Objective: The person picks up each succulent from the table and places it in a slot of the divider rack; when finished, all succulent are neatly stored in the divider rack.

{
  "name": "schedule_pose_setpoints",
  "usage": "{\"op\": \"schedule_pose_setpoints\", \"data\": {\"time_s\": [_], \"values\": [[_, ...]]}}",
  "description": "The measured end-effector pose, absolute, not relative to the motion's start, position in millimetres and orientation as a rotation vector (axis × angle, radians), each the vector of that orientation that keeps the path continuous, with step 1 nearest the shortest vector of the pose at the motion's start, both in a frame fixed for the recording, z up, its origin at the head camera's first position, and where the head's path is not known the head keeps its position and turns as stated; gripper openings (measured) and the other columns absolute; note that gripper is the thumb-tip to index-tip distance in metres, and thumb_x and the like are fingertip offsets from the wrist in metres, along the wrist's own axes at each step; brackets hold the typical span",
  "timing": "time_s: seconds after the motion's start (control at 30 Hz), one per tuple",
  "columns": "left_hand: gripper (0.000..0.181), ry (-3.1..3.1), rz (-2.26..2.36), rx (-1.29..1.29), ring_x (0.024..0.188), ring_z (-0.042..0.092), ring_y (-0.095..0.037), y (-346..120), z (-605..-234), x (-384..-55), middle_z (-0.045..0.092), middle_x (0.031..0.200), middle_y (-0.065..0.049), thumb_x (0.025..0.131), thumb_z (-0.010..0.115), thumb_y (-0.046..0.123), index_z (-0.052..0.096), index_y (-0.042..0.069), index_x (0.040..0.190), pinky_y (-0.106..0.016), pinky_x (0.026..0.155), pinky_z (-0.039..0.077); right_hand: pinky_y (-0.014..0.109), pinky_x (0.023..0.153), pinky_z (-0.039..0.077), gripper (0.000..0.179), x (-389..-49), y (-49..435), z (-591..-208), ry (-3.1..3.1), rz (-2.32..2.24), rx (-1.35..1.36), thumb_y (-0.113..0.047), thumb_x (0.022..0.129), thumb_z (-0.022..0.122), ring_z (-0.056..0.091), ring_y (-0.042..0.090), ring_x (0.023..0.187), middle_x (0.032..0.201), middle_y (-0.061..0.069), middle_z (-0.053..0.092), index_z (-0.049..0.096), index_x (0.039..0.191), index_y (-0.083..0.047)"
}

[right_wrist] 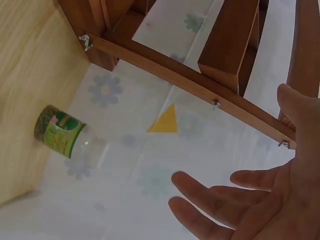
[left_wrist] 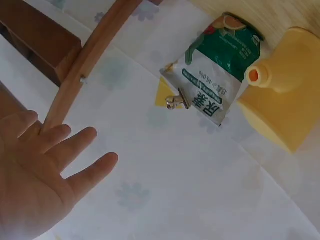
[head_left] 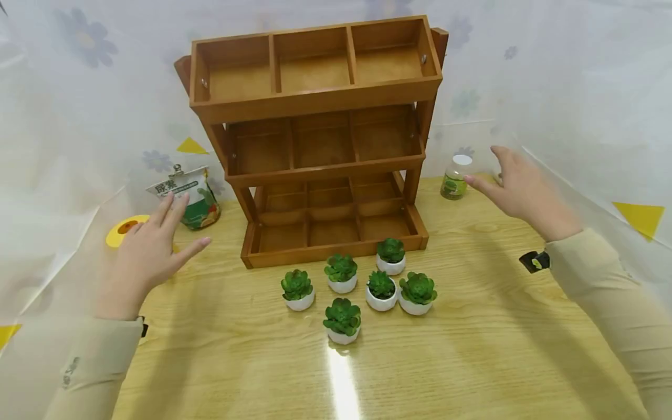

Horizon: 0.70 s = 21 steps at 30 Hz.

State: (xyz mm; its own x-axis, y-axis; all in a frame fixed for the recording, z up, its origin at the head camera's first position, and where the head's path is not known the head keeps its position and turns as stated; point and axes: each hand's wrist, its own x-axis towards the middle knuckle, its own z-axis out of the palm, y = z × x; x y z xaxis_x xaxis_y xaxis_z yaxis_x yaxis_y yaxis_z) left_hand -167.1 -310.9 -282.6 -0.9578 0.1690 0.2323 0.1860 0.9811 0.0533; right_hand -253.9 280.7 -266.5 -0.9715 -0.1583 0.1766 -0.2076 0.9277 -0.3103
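My left hand [head_left: 144, 256] hovers over the left side of the table with fingers spread and nothing in it. It overlaps a clipped fertilizer bag [head_left: 196, 201] and a yellow container [head_left: 123, 230] in the head view. Out to the right, my right hand [head_left: 525, 186] is raised, fingers loosely extended and holding nothing, nearest a small jar [head_left: 455, 178] with a white lid. Between the hands stands a three-tier wooden shelf [head_left: 315, 96] with divided compartments. In front of it sit several potted succulents [head_left: 342, 318] in white pots, grouped near the middle.
Behind the shelf hangs a pale flower-printed sheet [head_left: 315, 9], with yellow triangles [head_left: 639, 219] on it. The wood-grain table [head_left: 252, 361] runs toward me. A small black item [head_left: 532, 261] shows beside the right sleeve. In the left wrist view, the yellow container [left_wrist: 290, 85] has a spout.
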Motion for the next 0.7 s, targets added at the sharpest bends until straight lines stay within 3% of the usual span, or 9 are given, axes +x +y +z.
{"op": "schedule_pose_setpoints", "data": {"time_s": [0.1, 0.17, 0.2, 0.33, 0.47, 0.7], "values": [[0.090, -2.872, -0.136, -0.322, 0.104, 0.055, -0.052, -301.7, -291.6, -165.3, 0.016, 0.158, -0.022, 0.090, 0.052, 0.060, 0.006, 0.020, 0.156, -0.055, 0.071, 0.048, 0.068, 0.098, 0.032, 0.092, -258.8, 281.0, -277.2, -2.966, 0.603, 0.294, -0.057, 0.096, 0.041, 0.043, 0.059, 0.115, 0.141, 0.042, 0.030, 0.011, 0.148, 0.012], [0.091, -2.867, -0.175, -0.345, 0.090, 0.061, -0.047, -296.7, -297.5, -165.0, 0.022, 0.156, -0.023, 0.089, 0.056, 0.059, 0.008, 0.020, 0.156, -0.044, 0.054, 0.046, 0.064, 0.093, 0.041, 0.090, -261.4, 281.8, -285.3, -3.003, 0.700, 0.293, -0.056, 0.096, 0.042, 0.047, 0.057, 0.114, 0.141, 0.042, 0.031, 0.014, 0.147, 0.013], [0.092, -2.870, -0.199, -0.353, 0.088, 0.062, -0.045, -294.4, -300.3, -164.9, 0.024, 0.155, -0.023, 0.088, 0.057, 0.059, 0.008, 0.021, 0.156, -0.042, 0.052, 0.046, 0.060, 0.088, 0.046, 0.089, -262.7, 282.1, -289.5, -3.015, 0.748, 0.296, -0.055, 0.096, 0.043, 0.051, 0.055, 0.110, 0.139, 0.042, 0.034, 0.017, 0.146, 0.014], [0.096, -2.918, -0.289, -0.371, 0.092, 0.062, -0.046, -288.6, -311.0, -164.8, 0.027, 0.152, -0.025, 0.085, 0.059, 0.061, 0.005, 0.025, 0.156, -0.049, 0.060, 0.051, 0.041, 0.069, 0.058, 0.084, -267.4, 282.2, -307.0, -3.065, 0.952, 0.301, -0.053, 0.096, 0.048, 0.066, 0.040, 0.094, 0.134, 0.038, 0.043, 0.025, 0.144, 0.012], [0.104, -2.951, -0.313, -0.385, 0.099, 0.059, -0.050, -285.8, -320.9, -164.0, 0.029, 0.149, -0.027, 0.081, 0.062, 0.065, 0.002, 0.024, 0.156, -0.057, 0.074, 0.050, 0.035, 0.071, 0.058, 0.083, -271.7, 279.3, -324.2, -3.102, 1.106, 0.336, -0.051, 0.094, 0.052, 0.067, 0.033, 0.095, 0.135, 0.035, 0.044, 0.026, 0.145, 0.009], [0.113, -3.029, -0.372, -0.379, 0.118, 0.047, -0.054, -278.6, -334.4, -164.2, 0.027, 0.150, -0.029, 0.074, 0.063, 0.072, 0.008, 0.017, 0.156, -0.064, 0.089, 0.044, 0.035, 0.079, 0.057, 0.081, -276.8, 268.3, -351.4, -3.082, 1.335, 0.402, -0.032, 0.088, 0.069, 0.058, 0.044, 0.113, 0.138, 0.036, 0.041, 0.029, 0.143, 0.012]]}}
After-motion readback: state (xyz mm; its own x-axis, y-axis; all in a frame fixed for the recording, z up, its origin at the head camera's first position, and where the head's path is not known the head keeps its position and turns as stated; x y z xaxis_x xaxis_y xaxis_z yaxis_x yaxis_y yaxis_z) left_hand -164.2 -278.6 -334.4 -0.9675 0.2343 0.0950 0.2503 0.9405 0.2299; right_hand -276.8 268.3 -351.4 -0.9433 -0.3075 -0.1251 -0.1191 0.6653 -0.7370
